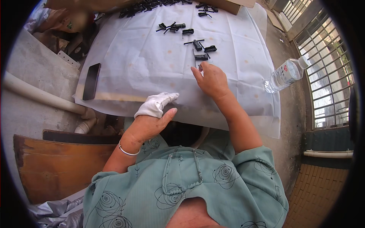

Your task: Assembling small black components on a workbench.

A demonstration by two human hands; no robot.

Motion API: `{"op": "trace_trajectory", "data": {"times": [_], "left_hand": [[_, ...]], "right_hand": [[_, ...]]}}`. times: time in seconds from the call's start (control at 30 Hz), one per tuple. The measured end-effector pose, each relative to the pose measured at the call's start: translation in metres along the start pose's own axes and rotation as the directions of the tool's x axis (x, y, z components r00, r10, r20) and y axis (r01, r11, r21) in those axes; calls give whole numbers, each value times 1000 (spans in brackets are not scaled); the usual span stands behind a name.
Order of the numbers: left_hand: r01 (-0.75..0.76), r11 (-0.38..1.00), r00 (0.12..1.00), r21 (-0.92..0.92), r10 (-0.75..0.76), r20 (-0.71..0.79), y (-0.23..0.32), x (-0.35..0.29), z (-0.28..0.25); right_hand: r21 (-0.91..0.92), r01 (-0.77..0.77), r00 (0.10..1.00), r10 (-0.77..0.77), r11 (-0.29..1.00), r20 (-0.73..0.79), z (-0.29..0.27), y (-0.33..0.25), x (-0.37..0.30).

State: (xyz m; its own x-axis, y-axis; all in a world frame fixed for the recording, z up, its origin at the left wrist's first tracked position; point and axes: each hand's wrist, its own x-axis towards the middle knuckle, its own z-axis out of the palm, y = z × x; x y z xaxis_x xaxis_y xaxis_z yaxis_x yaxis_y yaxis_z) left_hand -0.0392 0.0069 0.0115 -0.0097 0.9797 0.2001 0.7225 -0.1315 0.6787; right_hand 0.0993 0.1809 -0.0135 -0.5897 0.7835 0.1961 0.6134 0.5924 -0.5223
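My right hand (pixel 213 79) is bare and reaches over the white-covered table, its fingers curled. A small greyish bit shows between thumb and forefinger, too small to name. Just beyond the fingertips lies a black plastic part (pixel 201 57) with a thin stem; whether they touch I cannot tell. Two similar black parts, one with a crossing stem (pixel 197 45) and one lying beside it (pixel 210 48), are a little farther off. Over the table's near edge is my left hand (pixel 154 110), its fingers in a white cloth glove (pixel 155 105), stretched out, thumb bare and apart. Nothing shows in it.
More black parts (pixel 174 27) lie toward the back, with a dense pile (pixel 146 7) by a cardboard box (pixel 224 5). A dark phone-like slab (pixel 92 81) rests at the left edge. A clear water bottle (pixel 285 74) stands at the right edge. A white pipe (pixel 42 93) runs left of the table.
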Motion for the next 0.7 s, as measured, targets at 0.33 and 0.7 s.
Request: {"op": "trace_trajectory", "data": {"times": [0.33,0.7], "left_hand": [[276,51,839,-960,-499,215,-39,11,21],[-7,606,904,-796,-337,-265,-8,15,29]], "right_hand": [[407,349,933,-353,844,-68,12,-13,-21],[352,415,908,-357,839,-219,-2,-58,-59]]}}
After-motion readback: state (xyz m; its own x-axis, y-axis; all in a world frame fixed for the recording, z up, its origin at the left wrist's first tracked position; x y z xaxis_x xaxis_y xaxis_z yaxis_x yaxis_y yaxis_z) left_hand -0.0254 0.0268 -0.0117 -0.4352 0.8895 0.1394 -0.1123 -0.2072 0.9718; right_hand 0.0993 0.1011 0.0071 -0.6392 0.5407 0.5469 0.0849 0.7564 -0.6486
